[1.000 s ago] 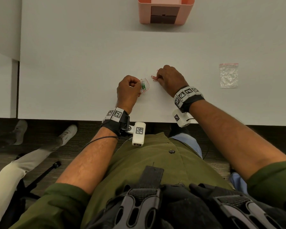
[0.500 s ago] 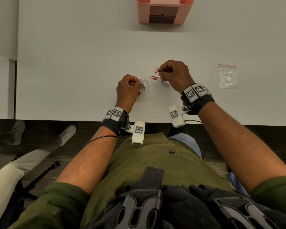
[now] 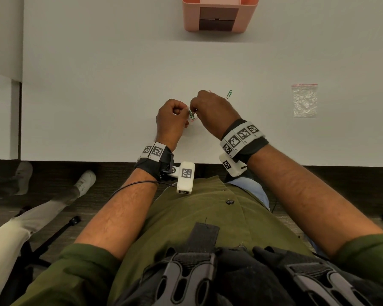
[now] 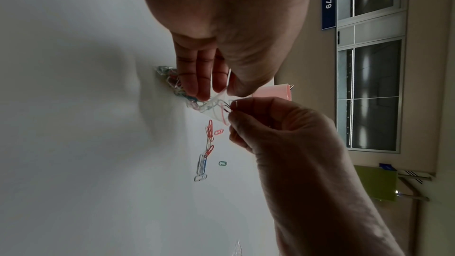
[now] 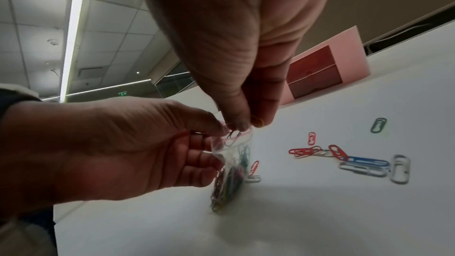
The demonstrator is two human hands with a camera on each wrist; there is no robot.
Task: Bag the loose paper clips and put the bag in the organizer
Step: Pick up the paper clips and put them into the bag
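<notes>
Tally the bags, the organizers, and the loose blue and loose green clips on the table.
Bags: 2, the held bag and the spare bag
Organizers: 1, the organizer
Loose blue clips: 1, the blue clip
Loose green clips: 1, the green clip
Total: 5

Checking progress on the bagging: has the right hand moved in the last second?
Yes. The right hand has shifted left, away from the spare bag, and now meets the left hand at the bag.
</notes>
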